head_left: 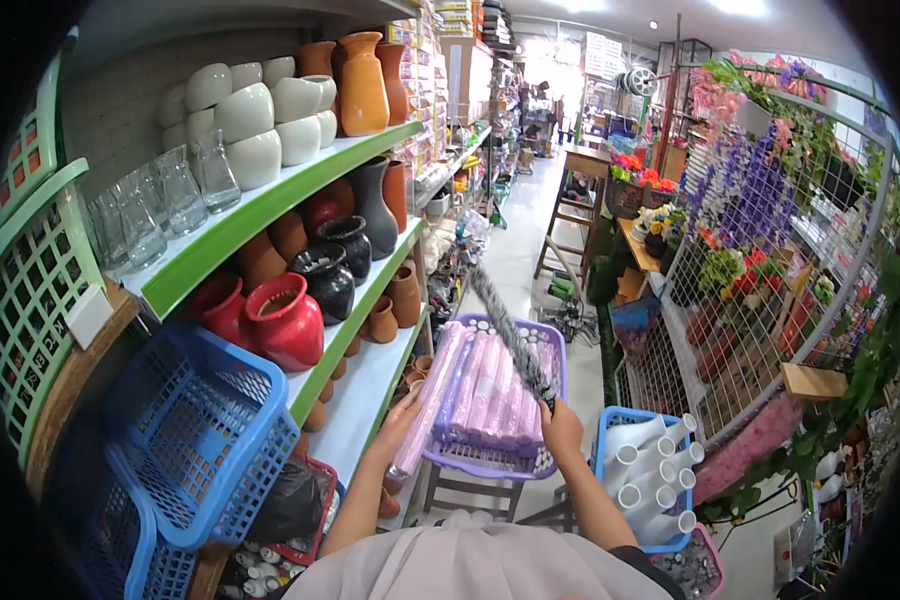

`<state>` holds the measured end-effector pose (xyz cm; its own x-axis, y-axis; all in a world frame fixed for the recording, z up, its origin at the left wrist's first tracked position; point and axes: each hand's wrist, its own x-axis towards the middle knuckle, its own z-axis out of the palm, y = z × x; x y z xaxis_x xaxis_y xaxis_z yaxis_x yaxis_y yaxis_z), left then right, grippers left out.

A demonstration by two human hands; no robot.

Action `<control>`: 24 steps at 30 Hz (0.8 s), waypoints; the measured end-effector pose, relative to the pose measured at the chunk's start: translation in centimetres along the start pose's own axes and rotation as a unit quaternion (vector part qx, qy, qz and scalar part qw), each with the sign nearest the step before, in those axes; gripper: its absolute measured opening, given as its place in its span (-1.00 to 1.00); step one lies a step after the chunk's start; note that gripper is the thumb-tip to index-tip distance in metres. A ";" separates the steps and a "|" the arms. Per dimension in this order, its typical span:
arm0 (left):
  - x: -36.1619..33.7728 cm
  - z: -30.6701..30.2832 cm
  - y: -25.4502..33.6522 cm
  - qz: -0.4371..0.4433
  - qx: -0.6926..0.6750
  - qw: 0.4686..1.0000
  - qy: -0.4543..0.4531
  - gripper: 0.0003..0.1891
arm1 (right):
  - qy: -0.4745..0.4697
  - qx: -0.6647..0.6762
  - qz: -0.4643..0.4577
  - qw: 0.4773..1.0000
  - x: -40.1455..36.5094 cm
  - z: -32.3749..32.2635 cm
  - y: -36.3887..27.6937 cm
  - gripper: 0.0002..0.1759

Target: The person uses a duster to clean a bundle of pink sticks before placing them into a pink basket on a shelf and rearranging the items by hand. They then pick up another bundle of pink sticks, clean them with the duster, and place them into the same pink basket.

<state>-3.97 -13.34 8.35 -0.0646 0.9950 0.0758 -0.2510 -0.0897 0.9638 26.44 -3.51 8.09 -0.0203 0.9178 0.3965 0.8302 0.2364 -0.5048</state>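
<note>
My left hand [400,424] is closed around a long pink roll in clear plastic wrap [434,400], tilted over the left side of a purple basket [564,365]. My right hand [562,430] grips the handle end of a grey fluffy duster [510,335]. Its fluffy length slants up and left above the basket. Several similar pink wrapped rolls [485,385] lie side by side in the basket, which rests on a dark stool [470,485].
At left, shelves [270,222] hold white pots [245,112], glass vases [180,190] and red vases [285,320]. Empty blue baskets [195,430] stack below. A blue basket of white vases [655,470] stands at right, beside a wire rack [730,380] with artificial flowers. An aisle [515,220] runs ahead.
</note>
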 end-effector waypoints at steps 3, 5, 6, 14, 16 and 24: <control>0.2 -1.7 1.0 0.025 -0.012 0.997 0.072 -0.47 | -0.022 -0.040 -0.073 0.996 0.4 2.4 2.2 -0.66; -0.5 -2.1 3.0 0.001 -0.023 0.996 0.081 -0.48 | -0.033 -0.066 -0.132 0.988 0.1 3.2 3.3 -0.69; -0.6 -2.1 3.9 -0.028 -0.037 0.995 0.083 -0.49 | -0.015 -0.082 -0.125 0.989 -0.3 3.2 3.7 -0.70; -2.9 0.5 5.6 0.018 -0.112 0.991 0.070 -0.46 | 0.064 -0.074 -0.130 0.987 -2.0 0.7 0.3 -0.72; -4.8 2.1 4.7 0.031 -0.118 0.989 0.087 -0.44 | 0.059 0.107 -0.193 0.974 -3.2 0.3 -0.7 -0.74; -12.4 7.2 1.9 0.065 -0.143 0.986 0.048 -0.27 | -0.443 0.549 -0.080 0.704 -13.1 -4.0 -5.6 -0.46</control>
<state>3.30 -25.57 11.09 -0.2025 0.9668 0.1557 -0.4963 -0.2384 0.8348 24.30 -18.14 8.77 -0.8082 0.5749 0.1274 -0.1439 0.0171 -0.9895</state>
